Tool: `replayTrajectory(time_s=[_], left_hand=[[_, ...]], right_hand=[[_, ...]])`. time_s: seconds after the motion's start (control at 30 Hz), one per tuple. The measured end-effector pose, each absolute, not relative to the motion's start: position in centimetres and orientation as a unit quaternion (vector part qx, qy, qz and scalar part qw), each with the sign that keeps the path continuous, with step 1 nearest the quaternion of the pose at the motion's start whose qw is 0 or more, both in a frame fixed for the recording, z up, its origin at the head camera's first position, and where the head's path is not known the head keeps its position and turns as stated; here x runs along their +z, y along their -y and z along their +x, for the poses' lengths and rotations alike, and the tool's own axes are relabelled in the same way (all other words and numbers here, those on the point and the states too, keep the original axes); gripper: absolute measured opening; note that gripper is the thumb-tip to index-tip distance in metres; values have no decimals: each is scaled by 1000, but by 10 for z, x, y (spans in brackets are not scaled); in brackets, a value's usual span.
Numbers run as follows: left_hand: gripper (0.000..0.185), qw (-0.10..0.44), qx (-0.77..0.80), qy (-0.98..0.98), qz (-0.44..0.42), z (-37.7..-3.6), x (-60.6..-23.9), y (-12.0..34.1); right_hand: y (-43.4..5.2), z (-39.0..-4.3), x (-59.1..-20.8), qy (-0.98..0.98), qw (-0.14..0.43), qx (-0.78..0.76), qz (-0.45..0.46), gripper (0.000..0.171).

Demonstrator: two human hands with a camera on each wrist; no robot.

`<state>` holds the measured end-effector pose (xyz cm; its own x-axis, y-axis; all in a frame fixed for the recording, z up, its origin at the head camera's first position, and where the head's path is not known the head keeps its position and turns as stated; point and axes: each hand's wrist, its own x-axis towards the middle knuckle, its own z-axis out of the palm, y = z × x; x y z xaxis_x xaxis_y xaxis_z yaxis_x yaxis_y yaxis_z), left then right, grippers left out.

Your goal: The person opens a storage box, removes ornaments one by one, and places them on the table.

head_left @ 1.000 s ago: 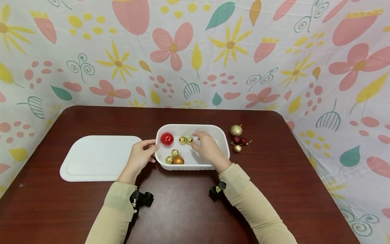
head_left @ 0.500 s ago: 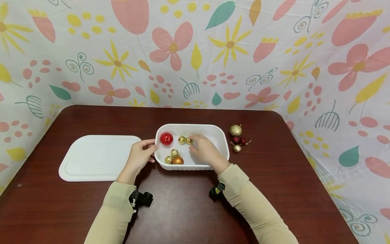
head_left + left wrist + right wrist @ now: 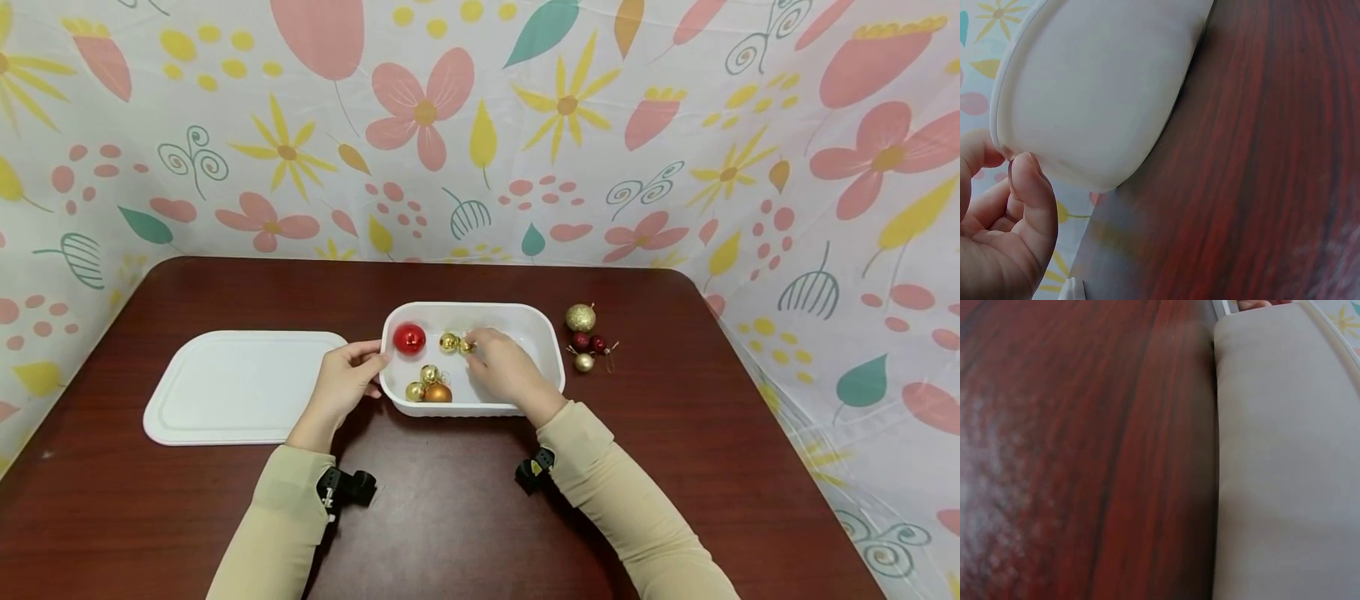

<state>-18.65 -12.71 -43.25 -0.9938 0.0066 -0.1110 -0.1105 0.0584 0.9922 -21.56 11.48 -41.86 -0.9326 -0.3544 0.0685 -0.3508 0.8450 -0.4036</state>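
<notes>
A white plastic tub (image 3: pixel 450 409) stands on the table. My left hand (image 3: pixel 345 379) pinches its left rim, thumb outside, as the left wrist view shows at the tub's end wall (image 3: pixel 1097 94). Reaching over the front rim, my right hand (image 3: pixel 508 368) has its thumb and index finger around a small shiny gold bauble (image 3: pixel 467 345), partly covered by the fingers. Another gold bauble (image 3: pixel 448 342) lies beside it. A large red bauble (image 3: pixel 409 339) sits at the tub's left end. Two gold baubles (image 3: pixel 416 391) and an orange one (image 3: pixel 438 392) cluster at the front left.
To the left lies a flat white lid (image 3: pixel 240 387). Right of the tub are a glittery gold bauble (image 3: pixel 581 317), dark red baubles (image 3: pixel 581 341) and a small pale gold bauble (image 3: pixel 584 362) with string loops. A floral cloth (image 3: pixel 480 150) hangs behind the table.
My right hand has moved slightly left inside the tub, its fingers closing in on the gold bauble. The left hand keeps its hold on the rim.
</notes>
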Motion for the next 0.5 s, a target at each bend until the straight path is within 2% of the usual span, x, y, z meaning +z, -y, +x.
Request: replayTrajectory(time_s=[0.27, 0.5], left_hand=[[36, 43, 685, -726, -36, -186, -432, 127], [36, 45, 685, -726, -35, -186, -432, 127]], right_hand=[[-115, -213, -417, -960, 1, -202, -194, 34], [-114, -213, -417, -963, -2, -201, -180, 21]])
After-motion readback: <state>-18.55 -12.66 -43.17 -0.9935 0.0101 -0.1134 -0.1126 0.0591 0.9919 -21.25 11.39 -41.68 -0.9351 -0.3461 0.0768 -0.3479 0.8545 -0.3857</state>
